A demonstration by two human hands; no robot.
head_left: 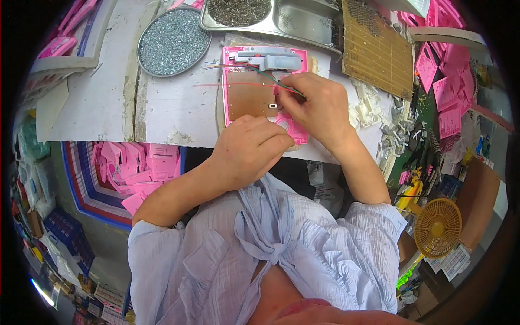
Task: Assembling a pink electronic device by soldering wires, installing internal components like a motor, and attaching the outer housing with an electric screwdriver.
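Note:
A pink plastic housing (pixel 305 59) lies on the table in front of me, a brown board (pixel 249 97) set in it. Across its far end sits a pale grey module (pixel 271 60). Thin red, green and other coloured wires (pixel 266 75) run over the board towards my right hand. My right hand (pixel 319 100) is closed in a pinch at the housing's right side; what its fingertips hold is hidden. My left hand (pixel 253 145) lies over the near edge with its fingers curled in, close to a round pink ring (pixel 283 125). Whatever is under those fingers is out of sight.
Beyond the housing are a round tray of silvery screws (pixel 174 42) and a metal tray (pixel 306 24) with small dark parts. A brown board (pixel 376 51) and loose white parts (pixel 368 108) lie right. A basket of pink parts (pixel 130 162) stands lower left.

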